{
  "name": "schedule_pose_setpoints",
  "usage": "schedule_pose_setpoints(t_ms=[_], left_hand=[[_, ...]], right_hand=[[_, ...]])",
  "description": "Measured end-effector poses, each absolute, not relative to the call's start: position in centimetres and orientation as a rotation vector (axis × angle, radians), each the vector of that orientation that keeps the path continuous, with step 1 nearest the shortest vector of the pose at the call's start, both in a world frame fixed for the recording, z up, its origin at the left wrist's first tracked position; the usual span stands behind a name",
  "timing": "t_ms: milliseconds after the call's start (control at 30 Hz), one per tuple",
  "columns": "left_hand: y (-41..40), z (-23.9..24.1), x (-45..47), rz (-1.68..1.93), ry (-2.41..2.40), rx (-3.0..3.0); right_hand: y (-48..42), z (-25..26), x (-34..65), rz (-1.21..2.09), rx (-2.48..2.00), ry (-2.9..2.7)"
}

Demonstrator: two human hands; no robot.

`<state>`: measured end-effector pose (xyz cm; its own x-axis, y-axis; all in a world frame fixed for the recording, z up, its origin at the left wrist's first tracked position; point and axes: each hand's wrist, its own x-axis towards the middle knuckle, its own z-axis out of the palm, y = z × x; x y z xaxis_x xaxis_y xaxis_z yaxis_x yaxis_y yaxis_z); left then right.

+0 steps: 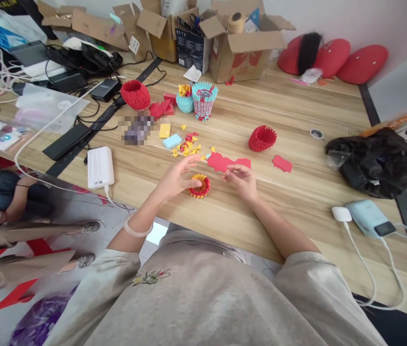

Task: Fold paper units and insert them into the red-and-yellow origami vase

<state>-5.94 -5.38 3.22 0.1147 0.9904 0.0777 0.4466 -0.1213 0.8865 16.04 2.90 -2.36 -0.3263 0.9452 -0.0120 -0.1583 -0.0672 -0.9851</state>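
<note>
A small red and yellow folded-paper ring (199, 186) rests on the wooden table (297, 202) in front of me. My left hand (177, 177) holds its left side, thumb and a finger on it, the other fingers raised. My right hand (241, 179) is just right of the ring, fingers pinched on a small red paper piece at the edge of a stack of red paper (221, 162). Loose yellow and red folded pieces (187, 148) lie a little farther back.
Farther back stand a red paper bowl (262, 138), a red ring (135, 94) and a blue-red paper vase (203, 100). Cardboard boxes (241, 48) line the rear. A white power bank (100, 167) lies left, a black bag (375, 161) right, a blue device (367, 217) near right. Another person sits at left.
</note>
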Motion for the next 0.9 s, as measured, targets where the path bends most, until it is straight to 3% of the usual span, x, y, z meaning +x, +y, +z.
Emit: schedule_pose_setpoints(t_ms=[233, 533, 900], left_hand=[[-6.2, 0.1, -3.7, 0.949, 1.481, 1.643], [0.3, 1.4, -1.6, 0.923, 1.428, 2.021], [0.5, 0.4, -2.5, 0.784, 1.396, 2.1]], right_hand=[[3.2, -2.3, 16.6, 1.69, -0.794, -1.118], [4.9, -0.7, 16.8, 1.889, -0.645, -1.024], [6.5, -2.9, 18.3, 1.987, -0.773, -1.06]])
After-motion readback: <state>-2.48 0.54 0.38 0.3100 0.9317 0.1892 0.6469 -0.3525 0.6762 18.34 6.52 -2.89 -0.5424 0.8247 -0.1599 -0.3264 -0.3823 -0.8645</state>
